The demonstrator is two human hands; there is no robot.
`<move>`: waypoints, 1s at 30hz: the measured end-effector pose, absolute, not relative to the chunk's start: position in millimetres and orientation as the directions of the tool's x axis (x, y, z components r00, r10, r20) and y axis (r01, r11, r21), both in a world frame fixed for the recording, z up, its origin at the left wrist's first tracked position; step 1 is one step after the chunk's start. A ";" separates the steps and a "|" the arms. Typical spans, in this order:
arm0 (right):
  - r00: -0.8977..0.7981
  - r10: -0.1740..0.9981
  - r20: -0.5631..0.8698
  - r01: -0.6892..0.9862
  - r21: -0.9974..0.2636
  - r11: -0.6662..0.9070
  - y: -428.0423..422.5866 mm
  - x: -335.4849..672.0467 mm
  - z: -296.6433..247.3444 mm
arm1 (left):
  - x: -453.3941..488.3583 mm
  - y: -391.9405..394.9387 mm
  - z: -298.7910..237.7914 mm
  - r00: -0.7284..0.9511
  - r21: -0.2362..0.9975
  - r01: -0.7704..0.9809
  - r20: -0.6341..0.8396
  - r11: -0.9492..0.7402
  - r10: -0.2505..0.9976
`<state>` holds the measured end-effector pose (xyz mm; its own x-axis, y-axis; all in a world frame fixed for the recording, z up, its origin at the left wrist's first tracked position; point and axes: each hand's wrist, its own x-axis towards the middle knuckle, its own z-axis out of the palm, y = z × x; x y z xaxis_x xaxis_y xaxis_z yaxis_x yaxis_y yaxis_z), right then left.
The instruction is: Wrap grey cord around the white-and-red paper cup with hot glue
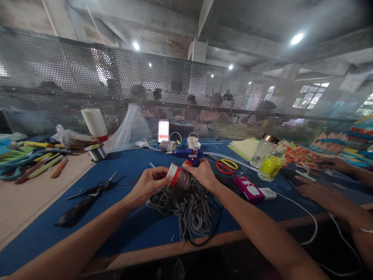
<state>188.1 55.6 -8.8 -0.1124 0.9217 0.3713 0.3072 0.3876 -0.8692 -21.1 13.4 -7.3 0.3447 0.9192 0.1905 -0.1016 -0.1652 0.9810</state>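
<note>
My left hand (150, 182) is closed on the rim end of a white and red paper cup (174, 174), which lies tilted on its side. Grey cord is wound round the cup's other end, and a loose pile of the same grey cord (192, 212) lies beneath on the blue mat. In my right hand (204, 174) is a blue glue gun (186, 153), its nozzle pointing left above the cup. The right fingers and thumb are close against the wound cord; whether they also pinch a strand is hidden.
Black pliers (90, 196) lie left on the blue mat (116, 206), near a wire spool (97, 153) and stacked paper cups (94, 123). To the right are scissors (225, 165), a pink power bank (248, 188) and bottles (271, 165). Another person's hands (317, 190) work at far right.
</note>
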 end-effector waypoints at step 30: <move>-0.107 0.929 0.354 0.113 -0.924 0.365 51.9 191.1 3.0 | -22.0 13.7 -4.5 0.293 0.979 -0.062 0.206 -0.196 0.934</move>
